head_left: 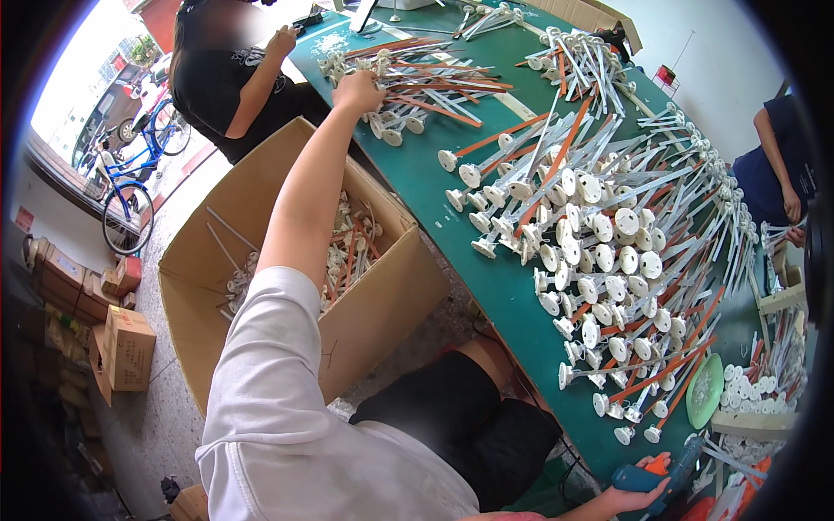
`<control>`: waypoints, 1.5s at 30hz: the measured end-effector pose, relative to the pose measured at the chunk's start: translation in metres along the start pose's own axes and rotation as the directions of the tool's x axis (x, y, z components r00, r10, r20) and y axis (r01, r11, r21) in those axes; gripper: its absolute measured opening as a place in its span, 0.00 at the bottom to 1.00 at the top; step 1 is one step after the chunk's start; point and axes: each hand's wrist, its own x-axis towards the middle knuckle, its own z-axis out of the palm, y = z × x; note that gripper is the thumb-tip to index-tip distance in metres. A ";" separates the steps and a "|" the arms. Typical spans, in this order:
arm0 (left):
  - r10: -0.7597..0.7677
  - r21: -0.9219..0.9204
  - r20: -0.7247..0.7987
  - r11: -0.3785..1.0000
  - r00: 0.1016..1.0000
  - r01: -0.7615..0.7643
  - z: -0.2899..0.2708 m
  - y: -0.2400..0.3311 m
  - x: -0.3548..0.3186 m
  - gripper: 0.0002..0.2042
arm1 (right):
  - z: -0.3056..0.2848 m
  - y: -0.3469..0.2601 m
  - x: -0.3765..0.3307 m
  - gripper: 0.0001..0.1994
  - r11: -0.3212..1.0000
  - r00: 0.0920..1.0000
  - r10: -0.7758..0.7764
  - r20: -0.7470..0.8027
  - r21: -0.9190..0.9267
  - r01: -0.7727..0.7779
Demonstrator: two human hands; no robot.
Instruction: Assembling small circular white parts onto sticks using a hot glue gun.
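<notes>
My left arm stretches out to the far left of the table, where my left hand (358, 92) curls its fingers over the white disc ends of a pile of strips (434, 78). How many it grips is hidden. Low at the right, my right hand (641, 495) is wrapped round a blue power drill (638, 478) with an orange trigger. Between the hands lies a large heap of white disc-ended parts (599, 252) with long grey and brown-orange strips. A light green bowl (704, 391) stands at the heap's near right edge.
Left of the green table (469, 278) stands a big open cardboard box (382, 295) with similar parts inside. Another person (234, 87) is at the far left, a second one (777, 165) at the right. A bicycle (130, 191) and smaller cartons (130, 347) stand further left.
</notes>
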 end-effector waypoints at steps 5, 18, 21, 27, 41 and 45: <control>0.029 0.111 -0.073 0.994 0.997 -0.021 -0.004 0.015 -0.013 0.21 | -0.003 0.000 0.003 0.24 1.000 1.000 0.014 0.014 0.008 -0.014; 0.171 -0.346 -0.409 0.880 0.897 -0.326 -0.052 0.035 -0.058 0.19 | -0.012 0.001 0.004 0.23 0.983 0.991 0.091 0.094 0.149 -0.104; -0.025 -0.811 -0.339 0.514 0.940 -0.279 -0.059 0.069 -0.092 0.18 | -0.014 0.001 0.006 0.23 0.978 0.976 0.095 0.194 0.167 -0.129; 0.038 -0.948 -0.140 -0.293 0.989 -0.123 -0.079 0.181 -0.305 0.19 | -0.027 0.001 -0.001 0.19 0.964 0.974 0.073 0.214 0.236 -0.124; 0.670 -0.932 -0.362 -0.256 0.648 -0.255 -0.054 0.158 -0.481 0.22 | 0.003 -0.008 -0.186 0.22 0.927 0.472 0.310 0.825 -0.153 -0.343; 0.638 -0.910 -0.396 -0.178 0.661 -0.374 -0.047 0.148 -0.480 0.23 | 0.010 0.013 -0.194 0.18 0.922 0.421 0.299 0.857 -0.145 -0.359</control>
